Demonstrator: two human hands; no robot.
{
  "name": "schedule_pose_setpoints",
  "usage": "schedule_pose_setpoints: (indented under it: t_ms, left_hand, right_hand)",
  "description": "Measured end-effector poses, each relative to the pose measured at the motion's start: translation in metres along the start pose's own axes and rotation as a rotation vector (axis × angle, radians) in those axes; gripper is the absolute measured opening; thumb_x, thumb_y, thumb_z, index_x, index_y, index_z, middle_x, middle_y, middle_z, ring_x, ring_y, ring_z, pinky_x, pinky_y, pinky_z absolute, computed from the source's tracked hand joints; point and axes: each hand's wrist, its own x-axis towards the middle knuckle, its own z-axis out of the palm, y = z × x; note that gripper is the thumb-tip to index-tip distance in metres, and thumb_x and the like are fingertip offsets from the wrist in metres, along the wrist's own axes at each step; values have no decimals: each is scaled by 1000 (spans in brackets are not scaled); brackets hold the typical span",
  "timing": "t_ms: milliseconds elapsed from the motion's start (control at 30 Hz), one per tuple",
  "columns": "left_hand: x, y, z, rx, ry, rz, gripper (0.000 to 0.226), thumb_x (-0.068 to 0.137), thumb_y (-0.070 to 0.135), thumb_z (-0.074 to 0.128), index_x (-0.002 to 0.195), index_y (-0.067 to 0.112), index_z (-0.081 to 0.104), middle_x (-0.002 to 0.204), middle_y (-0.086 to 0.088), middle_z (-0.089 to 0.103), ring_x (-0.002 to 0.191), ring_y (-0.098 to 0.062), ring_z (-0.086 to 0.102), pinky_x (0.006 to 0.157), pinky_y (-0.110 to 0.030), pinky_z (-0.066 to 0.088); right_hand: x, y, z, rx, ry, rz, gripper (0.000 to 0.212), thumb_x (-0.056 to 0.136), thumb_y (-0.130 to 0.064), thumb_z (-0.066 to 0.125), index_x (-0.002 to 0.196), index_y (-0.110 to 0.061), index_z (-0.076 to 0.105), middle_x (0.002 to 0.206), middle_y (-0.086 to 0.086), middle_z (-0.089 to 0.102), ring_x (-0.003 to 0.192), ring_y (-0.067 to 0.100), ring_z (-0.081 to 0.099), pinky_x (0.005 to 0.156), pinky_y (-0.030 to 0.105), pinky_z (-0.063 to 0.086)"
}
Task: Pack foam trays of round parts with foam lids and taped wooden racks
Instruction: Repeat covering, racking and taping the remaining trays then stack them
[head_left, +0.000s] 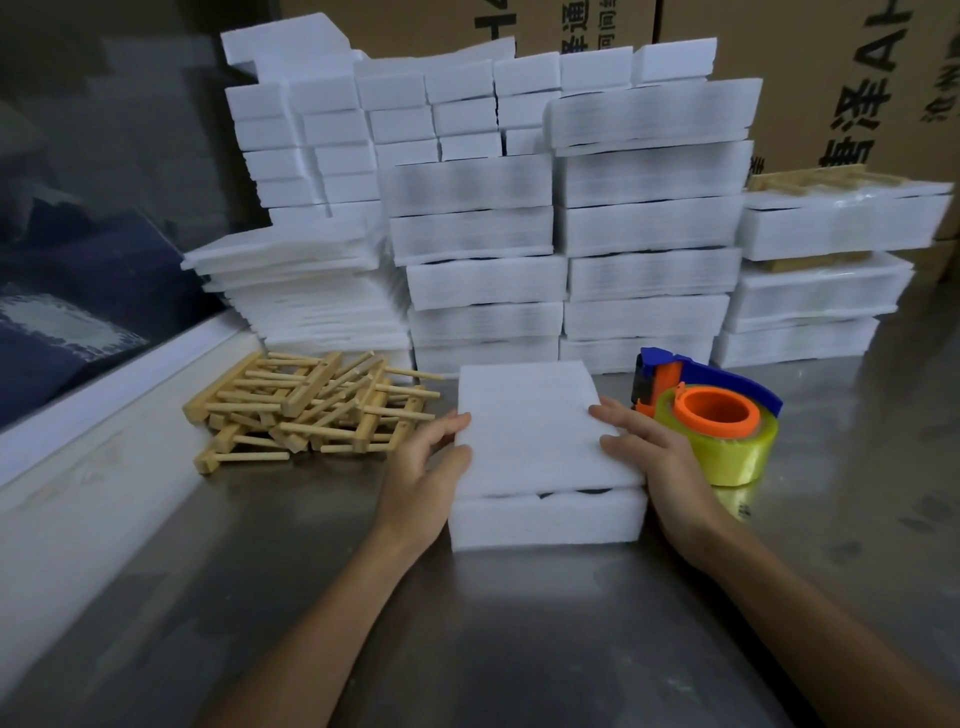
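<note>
Both hands flank a white foam tray at the middle of the steel desk: the left hand lies against its 9 o'clock side with relaxed fingers touching the edge of the foam lid, and the right hand lies against the 3 o'clock side, fingers resting on top of the lid near its edge; neither hand is curled tight around anything. The lid is a thin, fuzzy white slab sitting on the thicker tray, slightly askew, so a dark gap with something black shows between them at the near edge. Just beside the right hand, at 3 o'clock, stands a tape dispenser with a blue frame, orange hub and yellowish clear roll. At 9 o'clock of the tray lies a loose heap of pale wooden racks. At 12 o'clock rise stacks of white foam trays and slabs; the stack at 2 o'clock carries a wooden rack on top. Brown cartons with printed characters stand behind.
</note>
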Motion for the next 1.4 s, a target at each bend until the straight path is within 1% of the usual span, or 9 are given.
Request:
schedule_pose_setpoints:
  t_ms: [367,467,633,733,833,1033,1167,1267,1400]
  left_hand:
    - [1,2,-4,33,-2,-4,30,74,31,59,103,28,69,123,7,63,115,-7,57,102,-28,43]
    - [-1,2,-6,116,29,91,26,81,32,57,102,24,70,113,4,67,106,-8,60,89,-23,46]
    - [10,3,-32,530,432,347,9,89,13,62,96,16,66,92,2,62,84,-17,59,76,-40,52]
    - [22,-4,-62,765,610,229,33,87,21,64,119,19,58,114,-2,49,105,-18,48,83,-37,44]
    - [31,-21,-83,993,528,36,45,90,31,64,133,23,56,125,-10,47,116,-28,44,89,-46,43]
    - [50,-24,-86,1113,507,42,38,87,35,69,121,17,66,112,-14,58,106,-35,51,84,-47,45]
    - [56,-27,-90,1088,520,103,27,91,29,66,111,13,68,106,-12,61,99,-34,55,83,-48,45]
    - [56,-28,-91,988,611,158,19,94,25,63,101,9,70,97,-10,64,84,-27,56,69,-38,43]
    - [60,-20,-97,698,752,118,16,94,21,63,98,7,70,89,-6,65,81,-22,58,73,-38,47]
  right_hand:
    - [0,-2,-1,-135,7,-8,29,83,-24,64,110,-30,72,138,-15,54,122,7,52,107,38,41]
    - [0,-2,0,-147,13,-3,27,87,-20,63,110,-31,72,138,-15,55,123,10,52,109,41,40]
    - [-1,-1,-1,-181,6,5,29,93,-18,60,117,-32,68,139,-14,53,124,8,50,106,35,41]
    - [-3,-4,1,-156,11,1,29,93,-16,59,118,-29,68,136,-14,55,114,-2,55,90,19,45]
    - [-3,-5,2,-154,21,3,30,94,-14,58,120,-25,67,133,-13,56,112,-2,55,87,18,45]
    - [-6,-8,3,-130,35,6,30,94,-11,57,121,-21,66,129,-15,58,105,-4,59,81,15,50]
    - [-5,-7,2,-128,27,-7,29,94,-9,56,120,-19,66,126,-16,57,99,-9,61,74,9,49]
    - [-3,-6,1,-114,23,-5,28,94,-6,56,118,-17,66,122,-20,57,90,-17,61,67,3,46]
    - [-3,-6,2,-122,21,1,27,94,-8,56,116,-20,67,122,-20,57,90,-14,62,67,4,47]
